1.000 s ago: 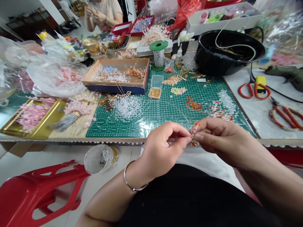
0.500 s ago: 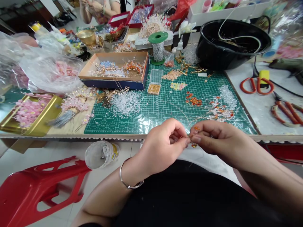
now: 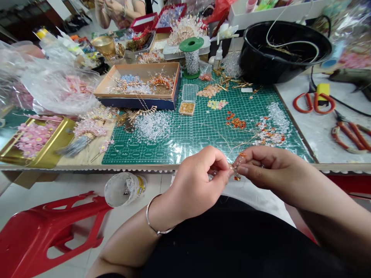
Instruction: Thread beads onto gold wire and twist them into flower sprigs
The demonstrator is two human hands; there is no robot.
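My left hand [image 3: 197, 181] and my right hand [image 3: 266, 168] meet in front of the table edge, just above my lap. Both pinch a small wire piece strung with orange and clear beads [image 3: 237, 166]. Thin gold wire runs up from it toward the green cutting mat [image 3: 203, 131]. A silver bangle circles my left wrist. On the mat beyond my hands lie a small pile of orange beads [image 3: 237, 122], a mixed heap of beaded pieces [image 3: 268, 135] and a heap of clear beads [image 3: 152, 125].
A brown box of beaded ornaments [image 3: 139, 85], a small case of gold beads [image 3: 188, 104], a green wire spool [image 3: 191, 56] and a black bowl [image 3: 285, 50] stand further back. Red scissors [image 3: 313, 102] and pliers [image 3: 350, 135] lie right. A red stool [image 3: 49, 231] stands left. Another person works far behind.
My hands have kept pinching the beaded wire, shifting slightly while working it. The view has tilted a little downward.
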